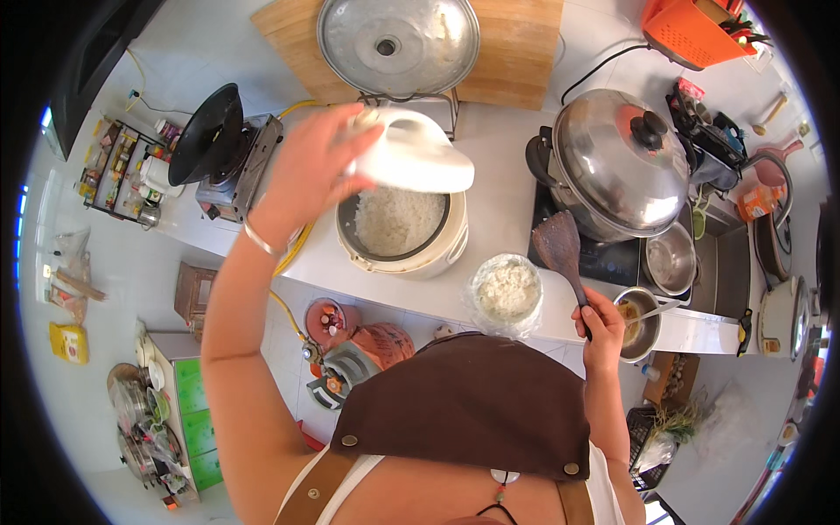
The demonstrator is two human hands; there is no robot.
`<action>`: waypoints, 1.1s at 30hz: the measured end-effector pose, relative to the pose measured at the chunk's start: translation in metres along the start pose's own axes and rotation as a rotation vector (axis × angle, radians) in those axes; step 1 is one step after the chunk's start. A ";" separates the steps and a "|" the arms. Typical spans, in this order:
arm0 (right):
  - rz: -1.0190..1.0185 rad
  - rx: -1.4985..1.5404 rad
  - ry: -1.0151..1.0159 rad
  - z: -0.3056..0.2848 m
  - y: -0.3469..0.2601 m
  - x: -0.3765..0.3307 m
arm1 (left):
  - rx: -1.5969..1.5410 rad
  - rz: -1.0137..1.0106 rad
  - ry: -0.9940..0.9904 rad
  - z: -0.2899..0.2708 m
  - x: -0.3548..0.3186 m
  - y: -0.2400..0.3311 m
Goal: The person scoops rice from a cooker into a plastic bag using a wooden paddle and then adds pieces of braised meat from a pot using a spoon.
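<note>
Left hand [319,166] fingers clamped on rice cooker lid [411,153] (raised); right hand [602,317] fist grips wooden spatula [560,249]; white counter [499,175].

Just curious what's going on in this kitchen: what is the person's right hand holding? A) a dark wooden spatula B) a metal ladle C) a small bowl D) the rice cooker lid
A: the right hand grips the handle of a dark wooden spatula, while the left hand lifts the white rice cooker lid.
</note>
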State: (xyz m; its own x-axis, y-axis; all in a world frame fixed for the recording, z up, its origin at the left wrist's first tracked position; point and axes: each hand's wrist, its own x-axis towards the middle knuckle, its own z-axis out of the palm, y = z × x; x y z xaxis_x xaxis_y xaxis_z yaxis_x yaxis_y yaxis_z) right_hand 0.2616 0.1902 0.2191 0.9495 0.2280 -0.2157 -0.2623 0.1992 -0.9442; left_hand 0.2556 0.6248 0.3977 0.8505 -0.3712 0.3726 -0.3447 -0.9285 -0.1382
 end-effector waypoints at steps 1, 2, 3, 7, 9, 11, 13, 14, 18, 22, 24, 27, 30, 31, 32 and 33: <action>0.010 -0.010 -0.007 0.005 0.001 0.001 | 0.032 0.006 0.026 0.007 -0.019 0.008; 0.016 -0.021 -0.010 0.009 0.001 0.001 | 0.031 0.007 0.036 0.017 -0.039 0.015; 0.024 -0.032 -0.024 0.013 0.000 0.002 | 0.035 0.002 0.042 0.026 -0.059 0.023; 0.038 -0.071 -0.060 0.026 -0.003 0.007 | 0.150 -0.105 0.182 0.079 -0.123 0.056; 0.048 -0.083 -0.068 0.030 -0.003 0.007 | 0.211 -0.147 0.236 0.104 -0.139 0.069; 0.052 -0.088 -0.075 0.034 -0.001 0.009 | 0.176 -0.209 0.154 0.117 -0.152 0.078; 0.060 -0.087 -0.075 0.036 0.004 0.009 | 0.166 -0.268 0.106 0.122 -0.154 0.085; 0.067 -0.084 -0.073 0.038 0.005 0.008 | 0.102 -0.307 0.111 0.121 -0.149 0.087; 0.089 -0.086 -0.038 0.036 0.012 0.000 | -0.100 -0.445 0.156 0.113 -0.122 0.086; 0.124 -0.053 0.000 0.036 0.013 -0.006 | -0.135 -0.461 0.128 0.119 -0.124 0.080; 0.113 -0.086 0.026 0.032 0.014 -0.008 | -0.096 -0.451 0.156 0.124 -0.128 0.081; 0.112 -0.076 0.079 0.022 0.016 -0.011 | -0.092 -0.413 0.212 0.128 -0.118 0.082; 0.118 -0.111 0.145 0.010 0.018 -0.017 | -0.082 -0.388 0.197 0.129 -0.118 0.080; 0.107 -0.108 0.138 0.007 0.018 -0.018 | -0.089 -0.378 0.197 0.130 -0.119 0.079; 0.122 -0.154 0.166 0.008 0.017 -0.018 | -0.081 -0.390 0.186 0.129 -0.120 0.080; 0.134 -0.195 0.191 0.007 0.017 -0.019 | -0.100 -0.394 0.209 0.131 -0.122 0.077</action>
State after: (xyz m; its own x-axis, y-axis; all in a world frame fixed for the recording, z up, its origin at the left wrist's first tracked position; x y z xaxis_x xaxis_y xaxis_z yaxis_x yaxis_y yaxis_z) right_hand 0.2381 0.1959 0.2092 0.9288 0.0524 -0.3670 -0.3669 -0.0119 -0.9302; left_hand 0.1772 0.5969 0.2216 0.8295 0.0298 0.5578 -0.0563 -0.9890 0.1366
